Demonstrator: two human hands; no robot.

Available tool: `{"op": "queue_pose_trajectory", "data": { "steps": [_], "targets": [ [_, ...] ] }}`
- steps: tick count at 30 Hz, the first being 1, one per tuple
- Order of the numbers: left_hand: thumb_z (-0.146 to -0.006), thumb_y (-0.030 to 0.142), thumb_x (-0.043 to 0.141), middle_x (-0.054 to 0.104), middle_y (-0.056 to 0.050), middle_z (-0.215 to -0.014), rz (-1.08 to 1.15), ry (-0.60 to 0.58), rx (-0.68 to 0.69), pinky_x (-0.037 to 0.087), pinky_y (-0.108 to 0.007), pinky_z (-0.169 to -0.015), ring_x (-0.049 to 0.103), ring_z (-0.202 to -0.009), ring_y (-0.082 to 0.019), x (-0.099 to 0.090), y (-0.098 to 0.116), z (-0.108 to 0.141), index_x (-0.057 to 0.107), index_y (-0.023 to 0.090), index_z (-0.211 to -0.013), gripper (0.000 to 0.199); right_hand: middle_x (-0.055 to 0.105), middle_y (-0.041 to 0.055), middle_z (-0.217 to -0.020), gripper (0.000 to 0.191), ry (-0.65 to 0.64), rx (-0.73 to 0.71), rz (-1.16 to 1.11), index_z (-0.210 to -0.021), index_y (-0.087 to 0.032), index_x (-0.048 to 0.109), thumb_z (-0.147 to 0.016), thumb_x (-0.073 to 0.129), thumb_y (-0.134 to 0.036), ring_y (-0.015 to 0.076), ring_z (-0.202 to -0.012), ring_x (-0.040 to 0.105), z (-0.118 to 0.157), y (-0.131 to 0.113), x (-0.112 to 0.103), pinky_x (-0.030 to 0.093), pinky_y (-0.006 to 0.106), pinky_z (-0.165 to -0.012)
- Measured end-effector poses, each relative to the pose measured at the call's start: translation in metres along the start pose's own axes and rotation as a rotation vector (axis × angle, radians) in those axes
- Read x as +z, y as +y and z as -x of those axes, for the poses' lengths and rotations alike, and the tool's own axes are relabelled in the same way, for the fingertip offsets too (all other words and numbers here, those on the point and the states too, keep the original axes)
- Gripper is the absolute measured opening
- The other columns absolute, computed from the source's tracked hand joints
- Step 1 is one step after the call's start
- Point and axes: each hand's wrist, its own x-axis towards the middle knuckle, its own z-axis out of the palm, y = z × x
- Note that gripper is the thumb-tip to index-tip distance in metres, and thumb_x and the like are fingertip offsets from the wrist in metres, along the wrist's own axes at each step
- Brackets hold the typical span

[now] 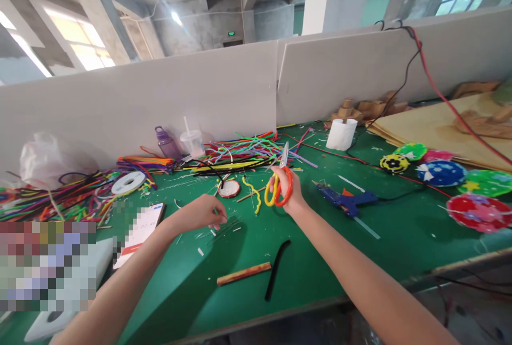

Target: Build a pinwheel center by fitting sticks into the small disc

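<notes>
Pointing away from the body, a pair of metal scissors with yellow and orange-red loop handles stands in the grip of the right hand, raised over the middle of the green-topped table. Its blades look nearly together. It is probably light but rigid, with smooth loops that are the sure place to hold; the narrow tips call for care.

The left hand hovers with fingers curled inward, near loose, thin, hair-like strands; whether it pinches one, I cannot tell. Those strands look springy and easily scattered, best picked up singly between fingertips.

Toward the near edge lie a straight reddish-brown stick, likely stiff and easy to take at its middle, and a curved black fuzzy stem, likely soft and bendable. A blue glue gun lies to the right, its nozzle best avoided in case it is hot.
</notes>
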Motion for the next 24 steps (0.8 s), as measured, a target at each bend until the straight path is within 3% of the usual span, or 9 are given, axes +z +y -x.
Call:
{"op": "queue_pose_trajectory", "data": {
  "steps": [3, 6, 10, 16, 20, 24],
  "targets": [
    [-0.060, 0.022, 0.059, 0.068, 0.001, -0.056, -0.032, 0.037, 0.000, 0.041, -0.021, -0.050, 0.062, -0.051, -0.017, 0.006, -0.006, -0.003, 0.072, 0.024, -0.056, 0.013, 0.052, -0.0041, -0.046, 0.022, -0.017, -0.002, -0.001, -0.067, -0.018, 0.048, -0.070, 0.064, -0.034, 0.0086, -0.035, 0.047, 0.000, 0.001, -0.002, 0.035, 0.019, -0.035],
    [-0.060, 0.025, 0.063, 0.070, 0.000, -0.062, -0.119, 0.136, 0.003, 0.042, -0.023, -0.056, 0.063, -0.061, -0.019, 0.000, -0.013, -0.004, 0.073, 0.026, -0.060, 0.010, 0.051, -0.0041, -0.046, 0.024, -0.016, 0.013, -0.005, -0.065, -0.018, 0.047, -0.070, 0.063, -0.034, 0.0084, -0.036, 0.047, 0.000, 0.001, -0.003, 0.035, 0.019, -0.035],
    [-0.066, 0.027, 0.060, 0.072, -0.004, -0.072, -0.373, 0.360, -0.151, 0.038, -0.024, -0.057, 0.063, -0.066, -0.021, -0.019, -0.035, 0.005, 0.072, 0.026, -0.065, 0.012, 0.051, -0.0042, -0.046, 0.023, -0.034, -0.003, 0.044, -0.067, -0.018, 0.048, -0.071, 0.063, -0.034, 0.0082, -0.035, 0.046, 0.002, 0.000, -0.001, 0.034, 0.019, -0.035],
    [-0.071, 0.032, 0.055, 0.069, -0.007, -0.073, -0.552, 0.487, -0.388, 0.036, -0.025, -0.055, 0.062, -0.067, -0.023, -0.021, -0.058, 0.024, 0.067, 0.023, -0.067, 0.015, 0.052, -0.0044, -0.048, 0.023, -0.097, -0.058, 0.143, -0.073, -0.017, 0.051, -0.073, 0.063, -0.038, 0.0082, -0.035, 0.046, 0.005, 0.004, 0.001, 0.034, 0.019, -0.035],
    [-0.072, 0.035, 0.057, 0.067, -0.008, -0.070, -0.575, 0.466, -0.449, 0.037, -0.026, -0.055, 0.061, -0.065, -0.024, -0.013, -0.061, 0.027, 0.064, 0.021, -0.064, 0.017, 0.051, -0.0044, -0.048, 0.023, -0.101, -0.042, 0.134, -0.074, -0.017, 0.051, -0.073, 0.063, -0.037, 0.0085, -0.036, 0.047, 0.006, 0.003, 0.001, 0.035, 0.019, -0.035],
    [-0.069, 0.031, 0.060, 0.067, -0.004, -0.066, -0.385, 0.546, -0.354, 0.038, -0.026, -0.055, 0.062, -0.063, -0.022, -0.018, -0.066, 0.028, 0.066, 0.022, -0.065, 0.012, 0.051, -0.0044, -0.047, 0.024, -0.087, -0.015, 0.093, -0.071, -0.017, 0.050, -0.073, 0.064, -0.037, 0.0082, -0.035, 0.046, 0.005, 0.002, 0.000, 0.034, 0.019, -0.035]
  ]
}}
